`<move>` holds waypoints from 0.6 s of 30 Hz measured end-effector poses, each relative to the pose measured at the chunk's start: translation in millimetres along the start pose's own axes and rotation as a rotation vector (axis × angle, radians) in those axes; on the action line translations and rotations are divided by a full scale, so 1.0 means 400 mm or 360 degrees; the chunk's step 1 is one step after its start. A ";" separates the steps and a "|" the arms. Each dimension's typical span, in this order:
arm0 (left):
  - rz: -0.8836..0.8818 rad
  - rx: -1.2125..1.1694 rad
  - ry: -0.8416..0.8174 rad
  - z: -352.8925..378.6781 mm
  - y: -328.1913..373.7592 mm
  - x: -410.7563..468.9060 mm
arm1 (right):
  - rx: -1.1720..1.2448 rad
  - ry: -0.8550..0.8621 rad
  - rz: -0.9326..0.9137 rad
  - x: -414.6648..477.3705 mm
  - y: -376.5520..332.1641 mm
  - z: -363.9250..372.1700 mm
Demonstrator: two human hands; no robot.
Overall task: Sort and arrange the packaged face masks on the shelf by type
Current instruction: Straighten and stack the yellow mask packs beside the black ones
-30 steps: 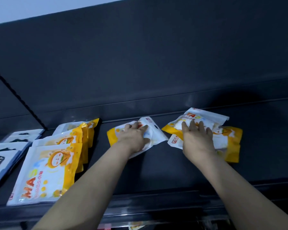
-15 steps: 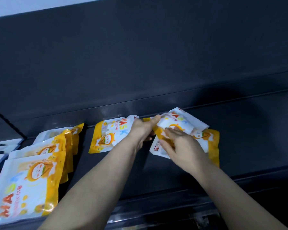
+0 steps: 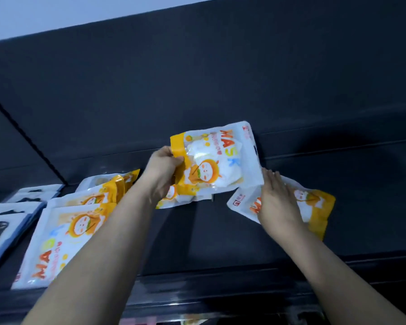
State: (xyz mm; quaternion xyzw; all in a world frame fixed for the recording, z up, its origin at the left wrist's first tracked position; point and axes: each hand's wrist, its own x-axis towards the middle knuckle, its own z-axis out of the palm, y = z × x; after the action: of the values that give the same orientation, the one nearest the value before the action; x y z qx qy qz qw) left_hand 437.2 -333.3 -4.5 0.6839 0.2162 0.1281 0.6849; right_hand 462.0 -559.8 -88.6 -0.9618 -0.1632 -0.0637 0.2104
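Observation:
My left hand (image 3: pixel 162 171) grips the orange edge of a white-and-orange mask pack (image 3: pixel 218 158) and holds it raised above the dark shelf (image 3: pixel 220 238). A second pack (image 3: pixel 185 198) of the same kind lies flat under it. My right hand (image 3: pixel 277 202) rests with straight fingers on a third orange pack (image 3: pixel 314 207) lying on the shelf at the right. A row of several overlapping orange packs (image 3: pixel 63 233) lies at the left.
Grey-and-black mask packs (image 3: pixel 5 228) lie in a row at the far left of the shelf. A dark back panel (image 3: pixel 197 78) rises behind the shelf. The shelf's front lip (image 3: pixel 220 285) runs across below my forearms.
My left hand has taken one orange pack from the right pile and lifted it off the shelf. My right hand has let go of it and come down onto the remaining right pack.

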 end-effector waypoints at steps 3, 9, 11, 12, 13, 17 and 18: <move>-0.0022 0.0367 0.0087 -0.126 -0.015 -0.021 | 0.0332 0.0112 -0.0101 -0.003 -0.082 -0.001; 0.0153 0.1860 -0.0185 -0.213 -0.112 -0.042 | 0.0267 -0.0254 -0.0497 -0.034 -0.226 0.048; 0.0054 0.1980 -0.0652 -0.216 -0.133 -0.042 | 0.0041 -0.0480 -0.0556 -0.043 -0.252 0.068; -0.0062 0.2054 -0.0781 -0.217 -0.140 -0.045 | 0.0016 -0.0524 -0.0523 -0.046 -0.261 0.075; -0.0154 0.2085 -0.0818 -0.220 -0.146 -0.042 | 0.0047 -0.0543 -0.0473 -0.047 -0.267 0.079; -0.0113 0.2032 -0.0779 -0.215 -0.148 -0.027 | 0.0244 -0.0523 -0.0213 -0.037 -0.264 0.091; -0.0051 0.2051 -0.0771 -0.211 -0.143 -0.019 | 0.0279 -0.0501 -0.0134 -0.034 -0.265 0.089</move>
State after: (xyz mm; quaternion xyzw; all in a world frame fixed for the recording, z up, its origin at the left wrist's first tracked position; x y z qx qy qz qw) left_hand 384.0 -264.5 -58.1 0.9608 0.1003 -0.1926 0.1724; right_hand 414.9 -457.5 -82.8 -0.9302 -0.2392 0.0932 0.2624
